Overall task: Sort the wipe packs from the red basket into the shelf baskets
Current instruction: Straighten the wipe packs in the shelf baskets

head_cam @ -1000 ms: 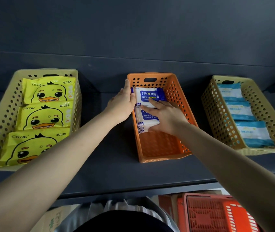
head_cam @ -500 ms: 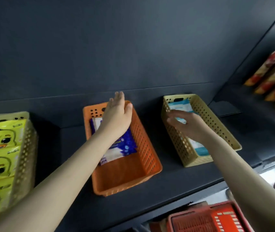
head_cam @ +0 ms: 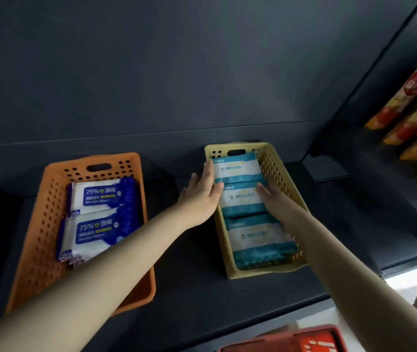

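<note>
- Beneath the yellow basket (head_cam: 260, 273) runs a dark shelf (head_cam: 189, 288), with a dark back panel rising behind the basket.
- Left of the yellow basket, well apart from it on the same shelf, sits an orange basket (head_cam: 40, 224). It holds two blue-and-white alcohol wipe packs (head_cam: 95, 214), one behind the other and overlapping.
- Below and in front of the yellow basket, at the bottom edge of the view, only the rim of the red basket (head_cam: 291, 341) shows.
- Right of the yellow basket, on a neighbouring shelf, stand red-and-yellow snack packets (head_cam: 410, 110) in a row.
- Inside the yellow basket lie three teal wipe packs in a line: the back pack (head_cam: 238, 168), the middle pack (head_cam: 243, 199) and the front pack (head_cam: 258, 237).
- Over the yellow basket's left wall, the left hand (head_cam: 199, 196) lies with fingers straight, fingertips touching the back pack's left edge.
- Against the yellow basket's right wall, the right hand (head_cam: 276, 199) lies flat on the middle pack, fingers extended, gripping nothing.
</note>
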`<state>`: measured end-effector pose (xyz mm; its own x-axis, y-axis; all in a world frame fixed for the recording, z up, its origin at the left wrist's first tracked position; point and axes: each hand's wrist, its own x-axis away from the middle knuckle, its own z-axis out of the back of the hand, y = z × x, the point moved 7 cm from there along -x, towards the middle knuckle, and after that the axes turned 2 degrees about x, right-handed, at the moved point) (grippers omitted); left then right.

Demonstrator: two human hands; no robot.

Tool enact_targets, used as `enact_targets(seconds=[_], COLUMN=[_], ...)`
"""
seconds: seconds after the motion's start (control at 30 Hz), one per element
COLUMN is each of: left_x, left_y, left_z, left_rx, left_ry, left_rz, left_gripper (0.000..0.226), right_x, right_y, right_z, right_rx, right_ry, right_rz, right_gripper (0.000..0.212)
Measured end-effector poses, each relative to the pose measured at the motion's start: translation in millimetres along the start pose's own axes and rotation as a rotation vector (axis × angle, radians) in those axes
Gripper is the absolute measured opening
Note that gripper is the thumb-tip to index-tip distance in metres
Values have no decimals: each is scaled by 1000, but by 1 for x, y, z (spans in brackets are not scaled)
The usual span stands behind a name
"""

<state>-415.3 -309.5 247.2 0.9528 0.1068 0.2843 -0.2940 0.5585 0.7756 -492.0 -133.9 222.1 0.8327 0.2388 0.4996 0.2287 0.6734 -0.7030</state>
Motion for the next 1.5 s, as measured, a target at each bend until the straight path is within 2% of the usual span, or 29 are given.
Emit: enact_targets(seconds=[0.1,0.27,0.4,0.53,0.6,0.67,0.8,0.87,1.03,1.2,1.33,1.5], left_x=[-1,-2,-2,-2,-2,-2,-2,-3,-4,-5,-4,-5], left_y=[-5,-10,-8,-7,-6,-7,-9,-9,-10,-10,-10,-10], left_z=[-4,-2,-3,-2,-1,-1,-1,-1,-1,0,-1,0], left_rx=[-32,-13,22,29,25,23,30,27,21,4,2,4], left_ry=[42,35,43,46,49,53,64,75,85,91,97,105], left_rz=[-25,-37,-61,-78,-84,-85,-85,-92,-93,-99,-101,-106], left_gripper=[59,58,58,60,60,60,60,60,60,60,60,60], right_x=[-6,-13,-25,-21,-13,-2,30,39,37,36,46,49], right_y=[0,5,-23,-33,-37,-44,-43,-28,-3,-9,-11,1], right_z=[-8,-2,6,-10,-4,2,-7,-16,-28,-26,-22,-27], right_rx=[-43,-149,-76,-75,13,133,716,915,915,953,1125,1192], right_ry=[-79,-58,38,-93,-107,-117,-206,-263,-307,-239,-169,-224], right_rz=[34,-92,24,8,18,136,531,557,429,452,561,529], right_gripper=[42,50,46,49,50,55,87,90,81,79,82,82])
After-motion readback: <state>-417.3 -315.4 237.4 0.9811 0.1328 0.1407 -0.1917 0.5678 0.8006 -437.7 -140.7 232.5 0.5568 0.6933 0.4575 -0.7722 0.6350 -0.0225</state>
